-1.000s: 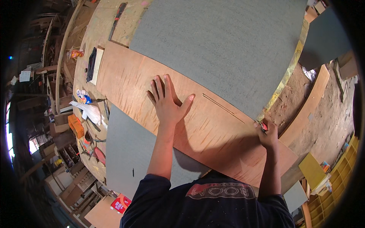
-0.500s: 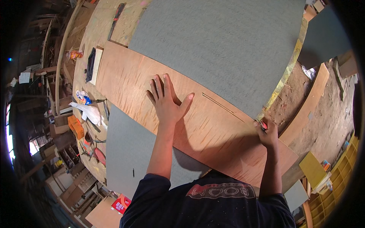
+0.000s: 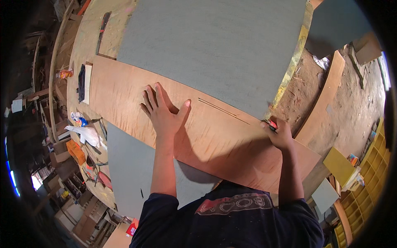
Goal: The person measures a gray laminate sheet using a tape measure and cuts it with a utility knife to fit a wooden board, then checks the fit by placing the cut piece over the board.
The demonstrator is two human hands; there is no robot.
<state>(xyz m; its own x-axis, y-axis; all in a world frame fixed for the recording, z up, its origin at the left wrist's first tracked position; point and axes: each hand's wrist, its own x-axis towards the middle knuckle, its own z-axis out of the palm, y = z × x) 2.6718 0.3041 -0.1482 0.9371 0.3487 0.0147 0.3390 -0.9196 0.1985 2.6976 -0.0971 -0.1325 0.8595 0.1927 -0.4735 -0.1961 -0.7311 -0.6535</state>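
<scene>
My left hand (image 3: 163, 114) lies spread on a long reddish plywood board (image 3: 120, 89), pressing near its middle. At the board's far edge, toward its right end, my right hand (image 3: 279, 133) is closed round a small red-and-black utility knife (image 3: 271, 123). Its blade is too small to make out. The board lies across a large grey sheet (image 3: 215, 49), whose near edge is covered. Two thin dark lines, strips or slits, show on the board between my hands; I cannot tell which. Another grey sheet (image 3: 128, 165) extends under the board's near side.
A carpenter's square (image 3: 100, 39) lies at the far left. A white plastic bag (image 3: 87, 134), an orange block (image 3: 75, 152) and loose tools line the table's left side. A black pen-like object (image 3: 141, 193) rests on the near grey sheet. A curved wooden strip (image 3: 322, 97) stands beyond the right edge.
The view has shifted, so most things sit further left in it. Both hands keep nearly the same places on the board, with the right still gripping the knife.
</scene>
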